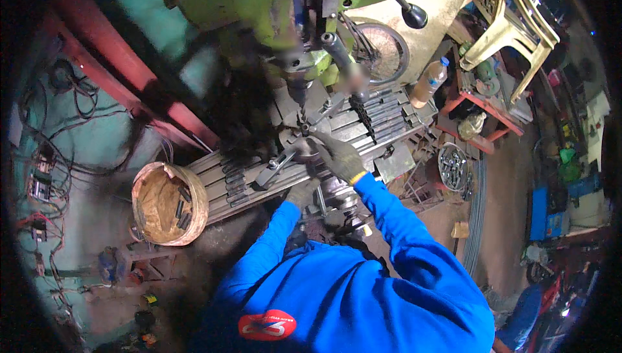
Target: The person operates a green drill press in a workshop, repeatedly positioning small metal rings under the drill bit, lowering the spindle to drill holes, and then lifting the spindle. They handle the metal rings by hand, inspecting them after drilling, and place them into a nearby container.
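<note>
Both my hands wear grey work gloves at a drill press. My right hand [342, 159], with a yellow cuff, reaches over the slotted machine table [243, 207]. Its fingertips close on a small round metal piece [306, 131] just below the drill bit [302, 114]; the glove partly hides it. Lower and to the left, my left hand [302, 192] is near the table's front edge, beside an upright metal rod [321, 201]. Its fingers are dark and blurred, so whether they grip anything is unclear. A metal clamp bar [275, 168] lies left of the piece.
Dark rods [236, 184] and drill bits [382, 116] lie on the table. A round sack-lined tub [170, 204] holds a few dark cylinders at left. A basin of metal parts [453, 166], a plastic bottle [430, 82] and a red stand [486, 110] are at right. A black-knobbed lever [413, 16] projects above.
</note>
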{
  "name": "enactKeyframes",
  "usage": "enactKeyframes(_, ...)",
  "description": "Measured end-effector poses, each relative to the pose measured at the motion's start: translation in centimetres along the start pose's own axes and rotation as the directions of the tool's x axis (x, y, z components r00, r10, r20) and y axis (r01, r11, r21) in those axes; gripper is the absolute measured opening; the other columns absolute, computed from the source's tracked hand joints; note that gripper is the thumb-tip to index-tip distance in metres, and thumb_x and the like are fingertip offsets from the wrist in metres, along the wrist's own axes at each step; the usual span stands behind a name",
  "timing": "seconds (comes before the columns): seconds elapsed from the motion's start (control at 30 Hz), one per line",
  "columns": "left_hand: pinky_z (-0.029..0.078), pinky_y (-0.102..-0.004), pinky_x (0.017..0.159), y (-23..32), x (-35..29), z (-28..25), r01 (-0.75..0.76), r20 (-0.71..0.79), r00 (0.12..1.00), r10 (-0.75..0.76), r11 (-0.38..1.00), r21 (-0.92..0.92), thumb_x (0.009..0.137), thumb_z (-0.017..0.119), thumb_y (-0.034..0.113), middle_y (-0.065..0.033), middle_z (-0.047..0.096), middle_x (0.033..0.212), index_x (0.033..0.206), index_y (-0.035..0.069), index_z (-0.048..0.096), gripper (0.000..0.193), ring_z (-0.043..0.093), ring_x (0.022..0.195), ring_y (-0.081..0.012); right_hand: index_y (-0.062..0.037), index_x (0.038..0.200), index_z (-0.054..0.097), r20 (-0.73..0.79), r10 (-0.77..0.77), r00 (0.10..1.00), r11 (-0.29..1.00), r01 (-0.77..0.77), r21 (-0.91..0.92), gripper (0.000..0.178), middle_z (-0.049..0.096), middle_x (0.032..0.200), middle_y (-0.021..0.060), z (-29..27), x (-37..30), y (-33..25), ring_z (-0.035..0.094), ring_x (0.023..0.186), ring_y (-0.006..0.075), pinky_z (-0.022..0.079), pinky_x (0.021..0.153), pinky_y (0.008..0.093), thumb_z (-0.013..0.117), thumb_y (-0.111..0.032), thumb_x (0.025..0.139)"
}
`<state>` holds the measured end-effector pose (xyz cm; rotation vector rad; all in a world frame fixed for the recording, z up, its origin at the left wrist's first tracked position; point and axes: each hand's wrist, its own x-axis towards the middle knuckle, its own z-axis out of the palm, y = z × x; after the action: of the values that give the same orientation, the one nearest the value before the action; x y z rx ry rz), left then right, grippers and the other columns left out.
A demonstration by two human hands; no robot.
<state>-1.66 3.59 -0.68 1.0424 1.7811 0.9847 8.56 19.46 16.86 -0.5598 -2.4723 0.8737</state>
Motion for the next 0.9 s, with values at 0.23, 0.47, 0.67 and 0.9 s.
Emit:
enactKeyframes(0.23,0.049,-0.0308,0.067,1.6,-6.7,-0.7,0.131,-0.153,0.960,-0.234,0.860,-0.493,0.088,0.062,0.034,-0.0082,0.065,0.085,0.098,0.000,0.066,0.037,0.061,0.078,-0.0157,-0.0184,0.129,0.052,0.102,0.020,0.995,0.986,-0.002,-0.170,0.046,0.067,0.092,0.0193,3.1,2.4,0.9,0.063,0.084,0.0400,0.050,0.071,0.0505,0.060,-0.032,0.086)
enactKeyframes(0.47,0.050,-0.0289,0.075,6.9,-11.9,-0.2,0.082,-0.245,0.927,-0.284,0.792,-0.605,0.088,0.064,0.026,-0.0066,0.067,0.090,0.100,0.000,0.067,0.029,0.061,0.083,-0.0139,-0.0116,0.115,0.059,0.004,-0.060,0.998,0.958,0.058,-0.282,0.037,0.067,0.086,0.0161,3.9,3.7,2.3,0.065,0.076,0.0379,0.049,0.063,0.0491,0.065,-0.028,0.083)
enactKeyframes(0.67,0.052,-0.0295,0.077,9.1,-14.1,0.2,0.062,-0.268,0.915,-0.303,0.761,-0.646,0.090,0.064,0.019,-0.0083,0.067,0.097,0.110,-0.001,0.063,0.028,0.064,0.090,-0.0163,-0.0084,0.110,0.060,-0.341,-0.086,0.936,0.995,0.064,-0.075,0.032,0.067,0.080,0.0143,-0.2,1.1,-2.9,0.065,0.070,0.0352,0.051,0.061,0.0439,0.068,-0.025,0.084)
enactKeyframes(0.9,0.052,-0.0313,0.086,12.1,-13.0,-0.6,0.019,-0.315,0.937,-0.149,0.925,-0.379,0.089,0.065,0.013,-0.0107,0.067,0.107,0.120,-0.002,0.057,0.036,0.064,0.098,-0.0192,-0.0061,0.100,0.064,-0.101,-0.051,0.994,0.982,0.031,-0.188,0.034,0.064,0.070,0.0159,0.5,0.6,-1.3,0.063,0.063,0.0344,0.046,0.055,0.0450,0.066,-0.038,0.087)
